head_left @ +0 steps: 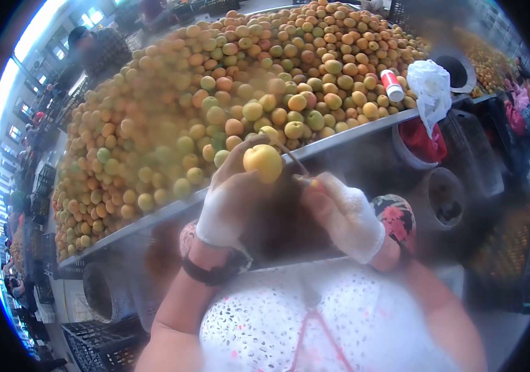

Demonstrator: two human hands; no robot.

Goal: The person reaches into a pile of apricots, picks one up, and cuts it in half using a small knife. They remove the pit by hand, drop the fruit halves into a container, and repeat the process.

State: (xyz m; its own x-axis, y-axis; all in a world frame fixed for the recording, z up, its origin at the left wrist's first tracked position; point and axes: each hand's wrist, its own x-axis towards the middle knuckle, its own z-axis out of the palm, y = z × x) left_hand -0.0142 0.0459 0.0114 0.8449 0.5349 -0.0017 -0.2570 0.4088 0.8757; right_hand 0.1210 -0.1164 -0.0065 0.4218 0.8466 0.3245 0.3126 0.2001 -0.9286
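My left hand [226, 201], in a white glove stained at the fingers, is closed round a yellow apricot [263, 163]. It holds the fruit up at the near edge of a sloping heap of apricots [215, 115]. My right hand [343, 216], gloved as well, pinches the end of a thin, curved, brownish tool [294, 159]. The tool's far end reaches up beside the apricot; blur hides its exact shape and whether it touches the fruit. A second yellow fruit [269, 133] shows just behind my left fingers.
A metal table edge [345, 132] runs in front of me. On the right lie a red-and-white tube [392, 85] and a white plastic bag [429, 87]. Buckets, one holding red cloth [423, 141], stand below. Crates [100, 341] are at lower left. Other people [100, 53] are farther off.
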